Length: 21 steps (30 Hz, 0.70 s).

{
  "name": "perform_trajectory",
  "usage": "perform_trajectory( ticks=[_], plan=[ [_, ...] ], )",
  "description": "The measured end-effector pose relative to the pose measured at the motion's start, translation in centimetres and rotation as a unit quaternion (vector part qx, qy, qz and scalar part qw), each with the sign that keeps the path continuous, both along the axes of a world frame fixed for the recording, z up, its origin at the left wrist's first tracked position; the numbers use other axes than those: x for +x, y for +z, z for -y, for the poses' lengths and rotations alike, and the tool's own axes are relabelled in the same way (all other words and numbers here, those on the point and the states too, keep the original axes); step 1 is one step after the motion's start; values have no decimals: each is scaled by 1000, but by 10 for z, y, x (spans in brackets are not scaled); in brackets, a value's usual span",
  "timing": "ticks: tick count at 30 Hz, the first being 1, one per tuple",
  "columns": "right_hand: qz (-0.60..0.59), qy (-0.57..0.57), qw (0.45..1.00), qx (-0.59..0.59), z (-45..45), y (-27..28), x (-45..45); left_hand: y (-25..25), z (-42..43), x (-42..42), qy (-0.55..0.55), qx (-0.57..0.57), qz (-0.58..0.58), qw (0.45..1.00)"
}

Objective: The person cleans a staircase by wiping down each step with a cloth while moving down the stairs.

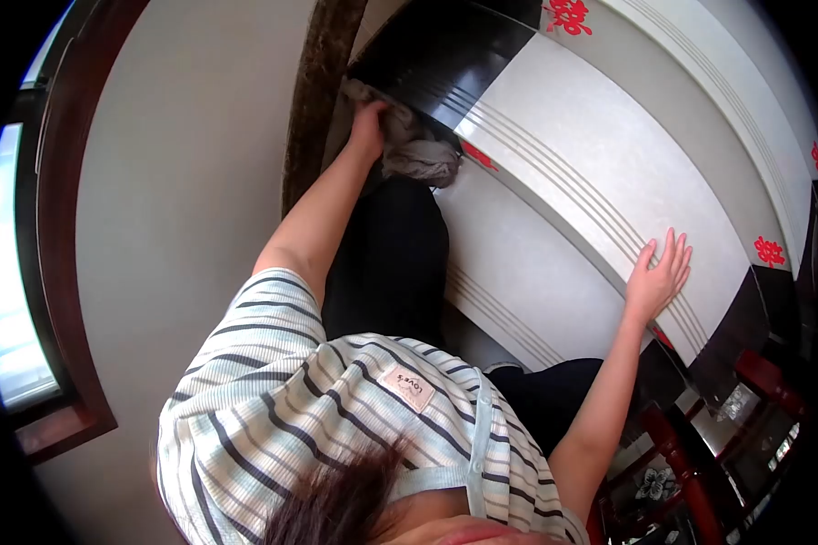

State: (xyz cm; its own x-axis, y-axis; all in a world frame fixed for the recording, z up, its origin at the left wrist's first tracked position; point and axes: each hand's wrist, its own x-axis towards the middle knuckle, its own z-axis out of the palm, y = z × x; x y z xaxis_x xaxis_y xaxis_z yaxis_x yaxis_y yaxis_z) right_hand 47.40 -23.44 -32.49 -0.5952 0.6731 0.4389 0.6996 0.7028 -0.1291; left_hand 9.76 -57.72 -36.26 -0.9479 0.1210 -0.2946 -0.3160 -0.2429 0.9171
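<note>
A rumpled grey-brown cloth [420, 163] is bunched at the left end of a stair step, beside the wall. My left hand [369, 130] is closed on part of it, with some fingers hidden by the folds. The cloth lies just beyond my left knee, near the black tile. My right hand [661, 280] rests open on a pale stair tread [609, 145], fingers spread across its grooved lines near the right end. Nothing is in that hand.
More pale steps rise ahead, with black end tiles [441, 59] and red paper cutouts [569, 16] on the risers. A dark marble skirting [311, 109] and plain wall [200, 182] run along the left. A dark red balustrade [677, 454] stands at right.
</note>
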Motion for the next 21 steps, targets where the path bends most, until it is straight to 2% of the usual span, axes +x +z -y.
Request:
perform_trajectory(
  ticks=[1, 3, 4, 5, 7, 8, 9, 10, 11, 13, 15, 17, 18, 20, 21],
  plan=[
    [3, 1, 1000, 5, -1, 0, -1, -15, 1, 5, 1, 5, 3, 1000],
    [1, -2, 1000, 12, -1, -2, -1, -29, -4, 18, -95, -180, 35, 978],
    [7, -2, 1000, 14, 0, -1, 1, -34, -5, 20, -159, -248, 7, 956],
    [11, -5, 1000, 12, 2, 1, 0, -45, -3, 14, -159, -245, 11, 956],
    [14, 2, 1000, 10, 2, 3, -5, -70, 9, -8, -302, -466, -62, 830],
    [7, 2, 1000, 9, 2, 2, -3, -75, 18, -1, -294, -466, -57, 833],
    [0, 2, 1000, 6, 1, 1, -2, -75, 26, 14, -337, -578, -227, 707],
    [1, 5, 1000, 9, -1, -2, -2, -75, 34, 27, -363, -657, -382, 539],
    [-1, 11, 1000, 9, -1, -1, -3, -60, 40, 36, -358, -660, -379, 540],
    [-2, 10, 1000, 2, 0, 1, -2, -9, 51, 42, -437, -573, -407, 562],
    [-4, 11, 1000, 4, 0, 1, -3, 5, 67, 19, -308, -616, -460, 561],
    [1, 17, 1000, 2, 0, 1, 0, 62, 71, 1, -177, -627, -586, 482],
    [-3, 19, 1000, 7, -1, 0, 0, 78, 69, -7, -179, -628, -582, 484],
    [-5, 22, 1000, 12, 0, -1, -1, 93, 67, -22, -61, -660, -670, 335],
    [-7, 23, 1000, 12, 0, -1, -1, 81, 73, -30, -61, -660, -668, 337]
  ],
)
